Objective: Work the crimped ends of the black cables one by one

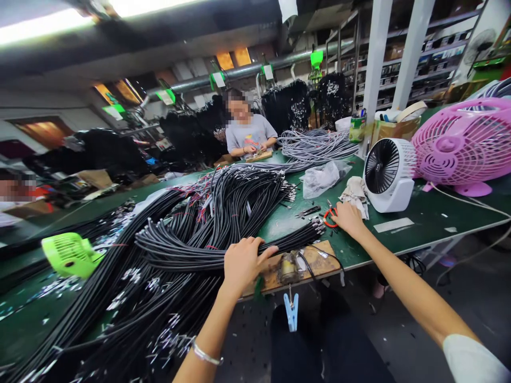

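The left hand (244, 261) lies over a bundle of black cables (191, 254) near the front edge of the green table (275, 223), its fingers laid together across the top of the strands and its thumb held out to the right, apart from them. The right hand (350, 219) reaches to the orange-handled scissors (330, 217), its fingertips at the handles; whether they pinch a loop or only touch it cannot be told. The scissors lie just beyond the metal-tipped ends of the cable bundle, with a pair of dark tweezers (308, 211) near them on the left. Under the bundle's end, a wooden board (315, 261) sits at the table edge, bearing a roll of tape (288, 267), and a light blue clothespin (291, 311) hangs below it. More black cables are heaped to the left and behind, beside a lime-green fan (69, 254). Past the scissors are a crumpled cloth (354, 194), a clear plastic bag (324, 178), a small white fan (393, 175) and a large pink fan (465, 143). A pale flat strip (394, 225) lies in front of the white fan. Across the table, a person in a light gray shirt (249, 133) works with both hands over a small board (259, 156), beside coils of gray cable (315, 146).
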Demonstrator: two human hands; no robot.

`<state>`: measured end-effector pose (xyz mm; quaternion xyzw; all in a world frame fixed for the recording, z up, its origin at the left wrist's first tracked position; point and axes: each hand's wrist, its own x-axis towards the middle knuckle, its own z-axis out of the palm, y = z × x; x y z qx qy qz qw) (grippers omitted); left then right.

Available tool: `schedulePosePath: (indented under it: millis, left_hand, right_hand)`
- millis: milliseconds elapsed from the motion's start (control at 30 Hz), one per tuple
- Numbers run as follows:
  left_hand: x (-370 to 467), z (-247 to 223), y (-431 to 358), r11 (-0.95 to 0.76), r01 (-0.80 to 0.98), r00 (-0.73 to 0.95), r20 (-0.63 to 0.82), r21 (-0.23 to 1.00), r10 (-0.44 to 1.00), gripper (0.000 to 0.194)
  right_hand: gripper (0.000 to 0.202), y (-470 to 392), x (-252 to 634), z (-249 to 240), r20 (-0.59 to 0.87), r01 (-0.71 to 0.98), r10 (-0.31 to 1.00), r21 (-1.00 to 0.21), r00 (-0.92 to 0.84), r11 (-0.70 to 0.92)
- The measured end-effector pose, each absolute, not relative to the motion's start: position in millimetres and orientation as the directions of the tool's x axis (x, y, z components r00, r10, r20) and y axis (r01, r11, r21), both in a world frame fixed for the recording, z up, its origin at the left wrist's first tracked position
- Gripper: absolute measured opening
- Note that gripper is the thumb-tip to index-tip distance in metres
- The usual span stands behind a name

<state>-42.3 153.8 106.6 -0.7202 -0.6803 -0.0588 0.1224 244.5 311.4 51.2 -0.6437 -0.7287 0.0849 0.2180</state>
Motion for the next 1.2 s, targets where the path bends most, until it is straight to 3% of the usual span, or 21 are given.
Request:
schedulePosePath:
  millis: [100, 267, 367, 433, 567, 767, 900, 1100, 1200]
  left_hand:
    - [-31, 123, 183, -0.04, 0.996, 0.03, 0.128, 0.077, 0.991, 0.04]
    - [10, 122, 276, -0.166, 0.973, 0.18, -0.076, 0.158, 0.981, 0.019]
    - [38, 103, 326, -0.155, 0.974, 0.181, -0.153, 0.165, 0.972, 0.028]
    - [53, 89, 347, -0.119, 0.98, 0.147, -0.174, 0.159, 0.974, 0.032]
    - [73, 72, 370, -0.105, 0.976, 0.137, -0.166, 0.189, 0.977, 0.035]
    - [84, 65, 380, -0.288, 0.9, 0.369, -0.217, 0.329, 0.904, 0.029]
    - [81, 60, 381, -0.342, 0.872, 0.422, -0.184, 0.35, 0.888, 0.025]
    - [79, 48, 383, -0.404, 0.854, 0.412, 0.048, 0.328, 0.91, 0.037]
    - [84, 45, 379, -0.479, 0.817, 0.494, 0.038, 0.32, 0.868, 0.042]
  right_hand:
    - [0.024, 336, 242, 58, 0.133, 0.924, 0.988, -0.365, -0.072, 0.116]
    - [0.036, 356, 266, 66, 0.145, 0.938, 0.989, -0.344, 0.004, 0.047]
    - [0.038, 348, 283, 67, 0.239, 0.941, 0.968, -0.338, 0.08, 0.006]
    - [0.034, 334, 285, 63, 0.294, 0.941, 0.955, -0.334, 0.044, 0.06]
    - [0.022, 307, 272, 41, 0.326, 0.897, 0.925, -0.321, -0.196, 0.304]
    - [0.02, 304, 266, 23, 0.339, 0.824, 0.884, -0.359, -0.323, 0.439]
    - [0.022, 308, 269, 22, 0.353, 0.836, 0.885, -0.346, -0.304, 0.426]
    - [0.024, 336, 286, 25, 0.383, 0.902, 0.897, -0.271, -0.22, 0.337]
    - [0.022, 353, 301, 29, 0.408, 0.922, 0.897, -0.255, -0.172, 0.293]
